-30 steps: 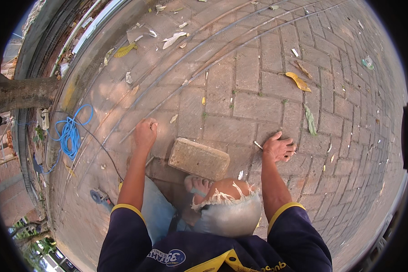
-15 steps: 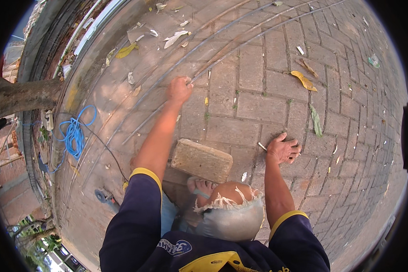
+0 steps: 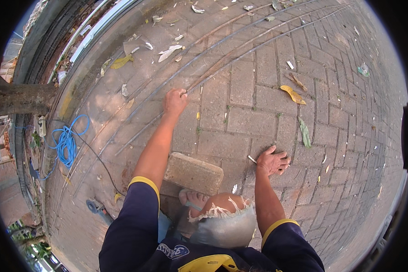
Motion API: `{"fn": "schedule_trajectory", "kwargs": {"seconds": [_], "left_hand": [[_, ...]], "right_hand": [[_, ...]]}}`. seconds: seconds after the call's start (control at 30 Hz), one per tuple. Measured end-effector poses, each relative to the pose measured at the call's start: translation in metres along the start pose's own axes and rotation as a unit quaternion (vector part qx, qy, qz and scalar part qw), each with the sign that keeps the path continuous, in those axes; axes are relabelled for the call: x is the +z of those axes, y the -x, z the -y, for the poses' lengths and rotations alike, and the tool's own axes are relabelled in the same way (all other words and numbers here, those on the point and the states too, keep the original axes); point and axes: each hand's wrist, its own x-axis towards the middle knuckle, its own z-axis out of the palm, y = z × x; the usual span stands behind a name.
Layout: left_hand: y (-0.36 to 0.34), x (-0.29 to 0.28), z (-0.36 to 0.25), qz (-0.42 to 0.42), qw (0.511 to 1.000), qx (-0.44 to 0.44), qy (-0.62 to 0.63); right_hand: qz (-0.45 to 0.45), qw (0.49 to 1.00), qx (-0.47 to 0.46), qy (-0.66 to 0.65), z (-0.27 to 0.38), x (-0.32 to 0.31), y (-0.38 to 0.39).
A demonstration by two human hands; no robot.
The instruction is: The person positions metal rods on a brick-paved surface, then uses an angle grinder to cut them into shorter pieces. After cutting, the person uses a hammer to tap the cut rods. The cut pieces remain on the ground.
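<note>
Brick-red pavers laid in a herringbone pattern [image 3: 224, 143] form the ground, with a tan rectangular block [image 3: 193, 172] resting on them near the person's foot. Beyond the block, a long, thin grey metal rod [image 3: 248, 52] runs from near left to far right. The left hand [image 3: 175, 102], the nearer one, is beyond the block's left end, fingers curled closed on the rod, though their undersides are hidden; most of its length lies to the right of that grip. The right hand [image 3: 274, 162] is spread on the ground, right of the block, apparently holding nothing. A blue-grey rod [image 3: 170, 78] lies close alongside, farther from the block; coiled blue cable [image 3: 65, 149] sits well left of it.
</note>
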Motion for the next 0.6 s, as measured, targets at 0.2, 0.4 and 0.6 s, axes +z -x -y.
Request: {"fn": "schedule_trajectory", "kwargs": {"seconds": [0.2,0.4,0.6], "left_hand": [[-0.0013,0.0004,-0.0064,0.003,1.0,0.017,-0.005],[-0.0024,-0.0008,-0.0009,0.014,0.999,0.025,0.023],[-0.0033,-0.0034,0.0,0.032,0.999,0.027,-0.009]], "right_hand": [[-0.018,0.999,0.013,-0.038,-0.0008,-0.0056,0.001],[-0.029,0.997,0.006,-0.075,-0.0028,-0.0061,0.0017],[-0.036,0.996,0.005,-0.081,-0.0037,-0.005,0.004]]}}
